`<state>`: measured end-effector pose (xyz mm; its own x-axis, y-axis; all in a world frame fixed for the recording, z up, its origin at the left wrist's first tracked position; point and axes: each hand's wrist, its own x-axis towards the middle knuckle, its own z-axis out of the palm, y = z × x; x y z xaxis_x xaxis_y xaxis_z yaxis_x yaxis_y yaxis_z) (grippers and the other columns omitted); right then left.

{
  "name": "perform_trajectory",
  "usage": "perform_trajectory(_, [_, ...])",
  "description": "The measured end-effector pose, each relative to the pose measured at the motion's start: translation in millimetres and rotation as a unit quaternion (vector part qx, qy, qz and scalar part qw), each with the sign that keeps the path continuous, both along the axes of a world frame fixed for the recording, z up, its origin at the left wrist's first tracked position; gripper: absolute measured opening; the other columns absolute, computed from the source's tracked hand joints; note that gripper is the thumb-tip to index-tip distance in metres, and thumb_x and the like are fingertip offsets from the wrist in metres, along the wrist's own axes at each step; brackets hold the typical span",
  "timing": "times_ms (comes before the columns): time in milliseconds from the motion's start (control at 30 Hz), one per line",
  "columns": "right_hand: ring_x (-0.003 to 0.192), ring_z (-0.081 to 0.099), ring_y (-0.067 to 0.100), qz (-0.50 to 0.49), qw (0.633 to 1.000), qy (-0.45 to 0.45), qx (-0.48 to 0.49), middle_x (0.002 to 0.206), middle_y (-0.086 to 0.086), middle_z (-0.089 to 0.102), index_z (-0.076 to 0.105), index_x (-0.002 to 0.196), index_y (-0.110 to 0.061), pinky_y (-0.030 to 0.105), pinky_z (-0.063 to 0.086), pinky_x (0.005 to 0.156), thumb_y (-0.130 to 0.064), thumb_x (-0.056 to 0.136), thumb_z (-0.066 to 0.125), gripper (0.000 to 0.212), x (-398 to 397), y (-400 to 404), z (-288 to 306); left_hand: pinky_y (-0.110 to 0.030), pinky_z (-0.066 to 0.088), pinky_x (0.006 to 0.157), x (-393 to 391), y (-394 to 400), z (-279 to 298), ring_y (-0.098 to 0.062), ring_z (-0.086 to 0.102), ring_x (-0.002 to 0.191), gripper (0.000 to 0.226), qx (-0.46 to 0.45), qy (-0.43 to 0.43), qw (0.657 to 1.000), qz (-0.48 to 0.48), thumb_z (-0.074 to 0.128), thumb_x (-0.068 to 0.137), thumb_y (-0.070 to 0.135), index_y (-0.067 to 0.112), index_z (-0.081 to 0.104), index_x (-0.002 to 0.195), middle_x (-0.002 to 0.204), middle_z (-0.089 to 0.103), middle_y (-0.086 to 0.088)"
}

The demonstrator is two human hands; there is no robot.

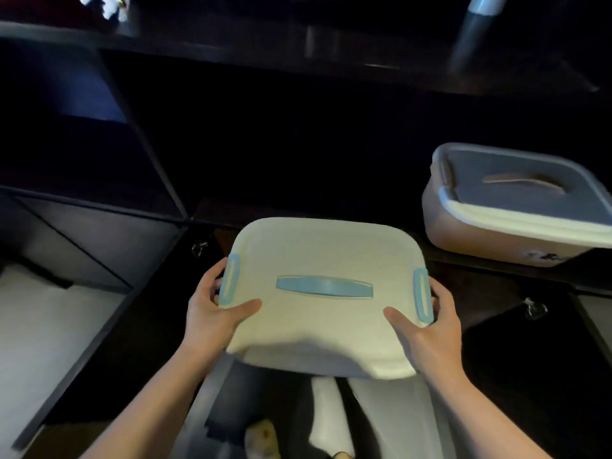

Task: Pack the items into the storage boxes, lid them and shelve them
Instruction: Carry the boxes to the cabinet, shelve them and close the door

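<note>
From the head camera, the left hand (pixel 212 306) and right hand (pixel 427 323) grip opposite sides of a pale lidded storage box (pixel 323 326), thumbs on top, fingers curled round its blue latches (pixel 230 279), before a dark shelf unit (pixel 159 180) holding a second lidded box (pixel 516 207).

both bare forearms come up from the bottom edge of the frame and angle inward toward the centre. the left hand (pixel 212 306) sits at lower centre-left, its thumb lying flat and pointing right across the top of a lidded box (pixel 324 329), while its fingers curl down around the left edge of the box beside a blue clip. the right hand (pixel 427 323) mirrors it at lower centre-right: thumb stretched leftward on the top surface, fingers wrapped over the right edge and mostly hidden behind it. both wrists are close to straight, palms turned toward each other, gripping the box from opposite sides. the sleeves are not visible; the arms are uncovered to the frame edge.
</note>
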<state>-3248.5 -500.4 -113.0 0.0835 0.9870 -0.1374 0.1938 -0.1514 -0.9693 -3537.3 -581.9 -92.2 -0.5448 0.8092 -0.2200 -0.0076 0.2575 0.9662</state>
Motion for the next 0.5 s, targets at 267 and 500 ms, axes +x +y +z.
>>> perform_trajectory(267, [0.111,0.06,0.019,-0.009,0.995,-0.026,-0.095,0.117,-0.01,0.061,0.049,0.12,-0.043,0.05,0.053,0.091,-0.052,0.039,0.092,0.092,-21,-24,-66,-0.029,0.057,0.065,-28,-11,-80,-0.023,0.059,0.1,0.078,-0.06,-0.034,0.997,-0.027,0.08,0.065,0.001,0.034,0.048,0.128,0.113,0.057,-0.002])
perform_trajectory(500, [0.102,0.057,0.008,0.011,0.992,-0.048,-0.116,0.11,-0.018,0.055,0.043,0.127,-0.031,0.03,0.053,0.087,-0.008,0.071,0.082,0.072,-47,1,-146,-0.036,0.052,0.082,-56,24,-171,-0.022,0.049,0.114,0.089,-0.114,-0.031,0.992,-0.044,0.08,0.067,0.004,0.027,0.037,0.14,0.127,0.047,-0.001])
